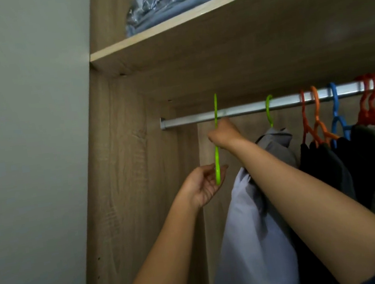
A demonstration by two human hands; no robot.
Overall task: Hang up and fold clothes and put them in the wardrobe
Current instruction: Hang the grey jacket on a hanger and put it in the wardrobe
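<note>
The left hand [203, 185] holds the bottom of a green hanger [216, 154], fingers curled on it. The right hand [225, 134] grips it higher up, just under the rail [190, 118].

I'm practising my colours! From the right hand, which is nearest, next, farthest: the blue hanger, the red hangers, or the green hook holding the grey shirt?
Starting from the right hand:
1. Green hook, just to its right, above the grey shirt.
2. Blue hanger, further right along the rail.
3. Red hangers, far right.
</note>
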